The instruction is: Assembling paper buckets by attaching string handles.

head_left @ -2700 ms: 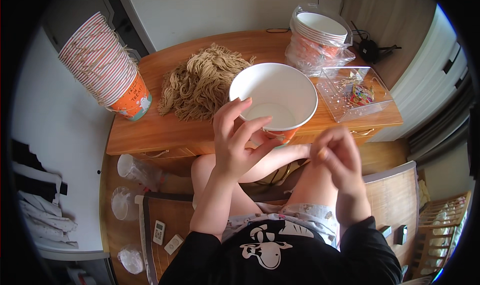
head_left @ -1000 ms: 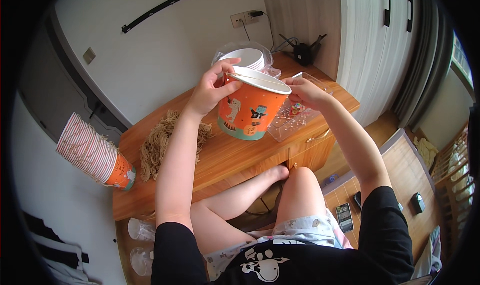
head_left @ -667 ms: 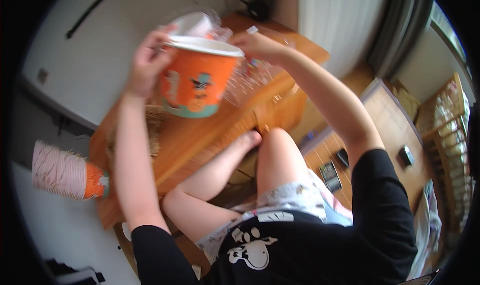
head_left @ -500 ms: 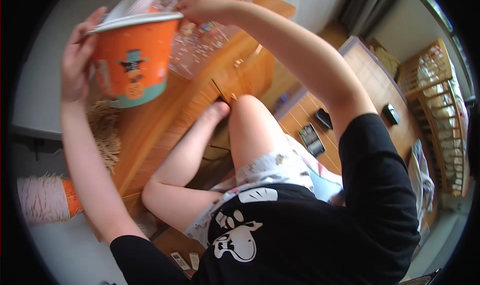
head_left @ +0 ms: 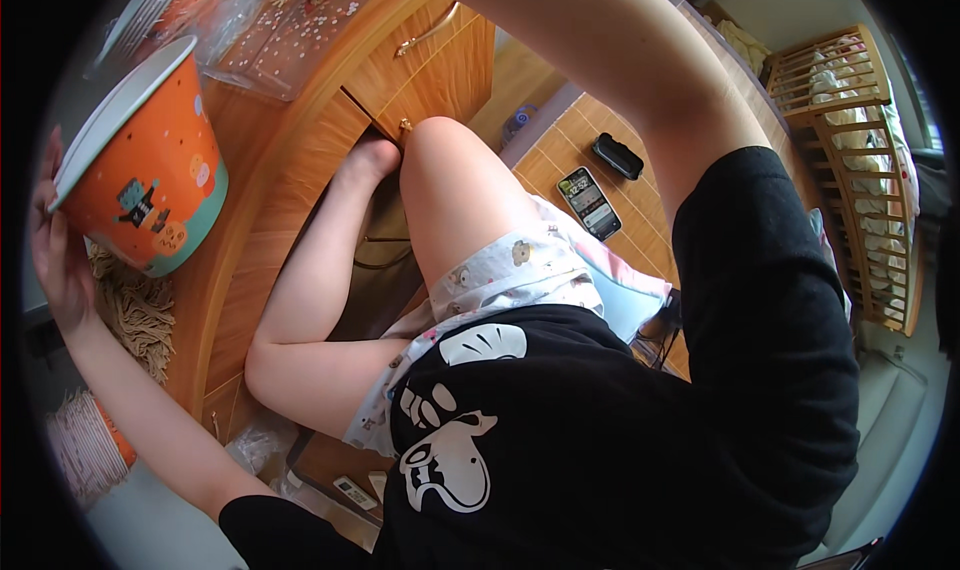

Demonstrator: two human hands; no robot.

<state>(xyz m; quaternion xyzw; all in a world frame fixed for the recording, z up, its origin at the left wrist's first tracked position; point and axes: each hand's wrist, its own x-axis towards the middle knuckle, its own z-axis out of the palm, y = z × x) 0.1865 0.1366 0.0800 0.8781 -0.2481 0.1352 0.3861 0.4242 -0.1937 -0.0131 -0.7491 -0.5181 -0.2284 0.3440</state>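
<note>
An orange paper bucket (head_left: 150, 170) with a white rim, a teal bottom band and cartoon figures is tilted at the upper left. My left hand (head_left: 65, 245) grips its left side, with the fingers up by the rim. Across the top edge my right forearm (head_left: 600, 20) leaves the picture, so that hand is hidden. Beyond the bucket lies a stack of white-rimmed pieces (head_left: 150, 15) beside crumpled clear plastic (head_left: 225, 30). A bundle of beige cords (head_left: 135, 310) hangs below the bucket at the table's edge.
A clear speckled sheet or bag (head_left: 290, 40) lies on the wooden table (head_left: 290, 120), which has drawers. Stacked white-and-orange pieces (head_left: 90, 450) are at lower left. A phone (head_left: 588, 202) and black case (head_left: 617, 156) lie right of my knees. A wooden crib (head_left: 850, 150) stands far right.
The bucket has moved left and down with my left hand and tilted more. My right hand has gone out over the top edge. The whole view has shifted.
</note>
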